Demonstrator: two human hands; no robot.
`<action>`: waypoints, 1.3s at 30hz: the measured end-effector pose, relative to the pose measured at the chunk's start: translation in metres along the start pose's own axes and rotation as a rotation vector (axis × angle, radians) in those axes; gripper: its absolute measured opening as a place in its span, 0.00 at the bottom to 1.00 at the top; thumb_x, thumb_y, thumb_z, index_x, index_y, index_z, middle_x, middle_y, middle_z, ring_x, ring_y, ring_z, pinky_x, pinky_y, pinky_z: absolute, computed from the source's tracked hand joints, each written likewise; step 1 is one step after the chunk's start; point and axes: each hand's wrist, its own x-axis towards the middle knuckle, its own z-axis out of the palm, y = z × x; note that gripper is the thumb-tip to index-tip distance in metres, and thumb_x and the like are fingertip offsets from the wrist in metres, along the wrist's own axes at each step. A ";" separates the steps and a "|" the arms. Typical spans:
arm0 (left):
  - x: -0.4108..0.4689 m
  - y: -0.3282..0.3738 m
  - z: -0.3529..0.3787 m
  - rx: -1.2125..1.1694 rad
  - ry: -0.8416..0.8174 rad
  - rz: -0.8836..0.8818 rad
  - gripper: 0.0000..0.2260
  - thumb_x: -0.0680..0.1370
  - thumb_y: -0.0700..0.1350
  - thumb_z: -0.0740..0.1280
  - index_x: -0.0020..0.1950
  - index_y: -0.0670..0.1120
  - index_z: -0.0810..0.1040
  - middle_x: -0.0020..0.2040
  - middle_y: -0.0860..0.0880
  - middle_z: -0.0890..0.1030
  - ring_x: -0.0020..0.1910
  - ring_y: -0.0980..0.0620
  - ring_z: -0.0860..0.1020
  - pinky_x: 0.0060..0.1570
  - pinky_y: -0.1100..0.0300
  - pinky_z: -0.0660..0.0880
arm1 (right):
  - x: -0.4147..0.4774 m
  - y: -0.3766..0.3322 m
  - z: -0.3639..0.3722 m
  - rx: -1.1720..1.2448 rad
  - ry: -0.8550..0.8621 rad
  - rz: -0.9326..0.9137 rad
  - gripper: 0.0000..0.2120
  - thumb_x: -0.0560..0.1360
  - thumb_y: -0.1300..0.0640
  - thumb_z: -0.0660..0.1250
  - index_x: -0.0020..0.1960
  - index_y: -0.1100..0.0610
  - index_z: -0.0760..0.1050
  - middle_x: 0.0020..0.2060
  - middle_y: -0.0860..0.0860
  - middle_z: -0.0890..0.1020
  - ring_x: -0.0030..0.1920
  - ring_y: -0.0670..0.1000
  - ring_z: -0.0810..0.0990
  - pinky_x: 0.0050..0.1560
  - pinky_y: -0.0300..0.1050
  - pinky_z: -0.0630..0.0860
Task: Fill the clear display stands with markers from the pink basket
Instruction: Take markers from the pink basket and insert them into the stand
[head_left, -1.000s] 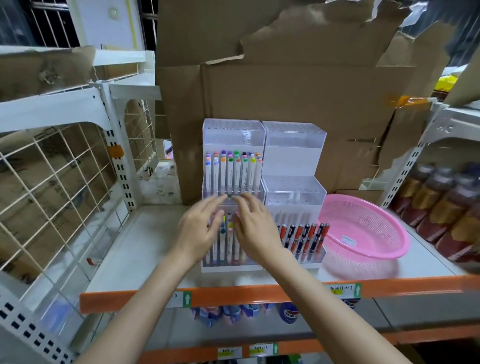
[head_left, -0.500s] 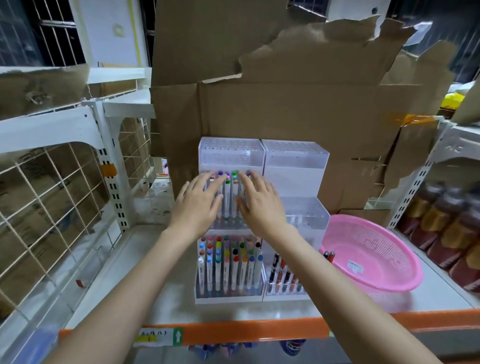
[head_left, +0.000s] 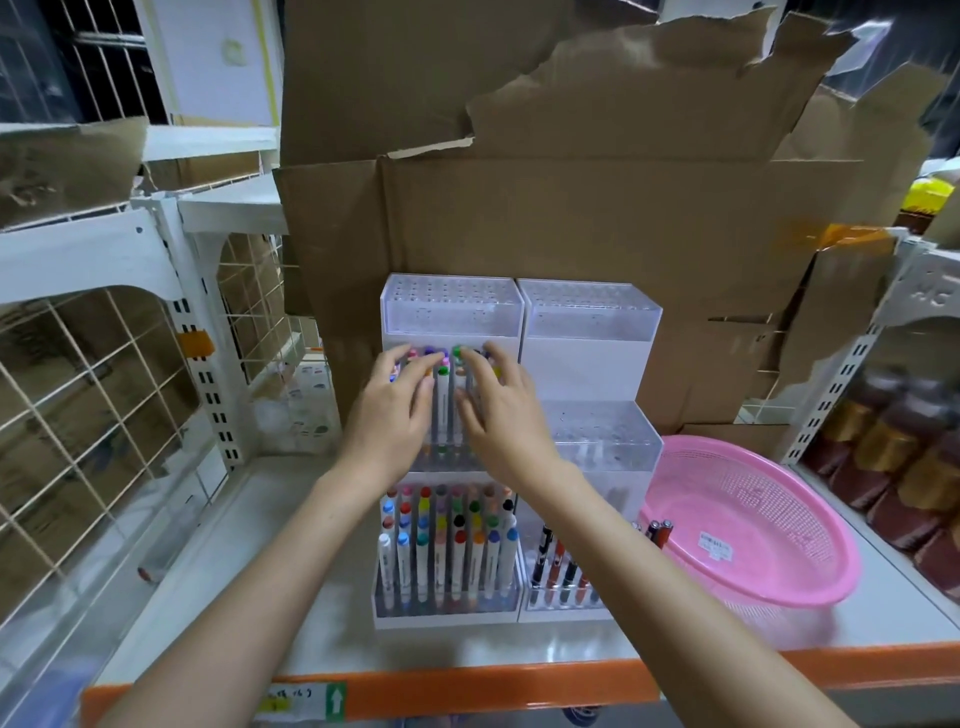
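Two clear tiered display stands stand side by side on the shelf: the left stand (head_left: 451, 312) and the right stand (head_left: 589, 317). White markers with coloured caps (head_left: 447, 540) fill the left stand's bottom tier, and more markers (head_left: 443, 395) stand in its middle tier. My left hand (head_left: 389, 415) and my right hand (head_left: 498, 415) lie with straight fingers over the tops of those middle-tier markers. The right stand's bottom tier holds dark and red pens (head_left: 558, 566). The pink basket (head_left: 753, 525) sits at the right, tilted, with no markers visible inside.
Torn brown cardboard (head_left: 571, 208) backs the stands. A white wire grid panel (head_left: 104, 395) closes the left side. Brown bottles (head_left: 904, 467) stand on the neighbouring shelf at right. The shelf has an orange front edge (head_left: 467, 691) with a price label.
Both hands rose from the left stand's bottom tier to its middle tier and now rest over those marker tops. The view moved closer and tilted down.
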 end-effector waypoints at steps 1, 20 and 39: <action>0.000 -0.002 -0.001 0.025 0.005 0.012 0.16 0.82 0.44 0.57 0.69 0.49 0.73 0.71 0.45 0.67 0.69 0.48 0.67 0.63 0.57 0.66 | 0.000 0.001 0.000 0.005 0.003 -0.004 0.23 0.82 0.52 0.57 0.76 0.50 0.59 0.75 0.54 0.59 0.74 0.55 0.58 0.70 0.48 0.63; 0.003 0.009 -0.004 0.402 -0.037 0.246 0.18 0.80 0.47 0.60 0.70 0.49 0.71 0.66 0.46 0.75 0.67 0.47 0.71 0.67 0.49 0.65 | -0.005 0.008 -0.005 -0.210 -0.003 -0.058 0.23 0.81 0.54 0.57 0.75 0.55 0.61 0.73 0.56 0.65 0.74 0.59 0.60 0.72 0.55 0.62; -0.055 0.019 -0.028 0.344 -0.055 0.396 0.19 0.73 0.41 0.70 0.64 0.45 0.77 0.63 0.45 0.78 0.63 0.46 0.75 0.67 0.49 0.65 | -0.048 -0.014 -0.021 -0.280 -0.061 -0.071 0.29 0.80 0.51 0.61 0.78 0.50 0.54 0.78 0.54 0.52 0.78 0.56 0.50 0.75 0.54 0.53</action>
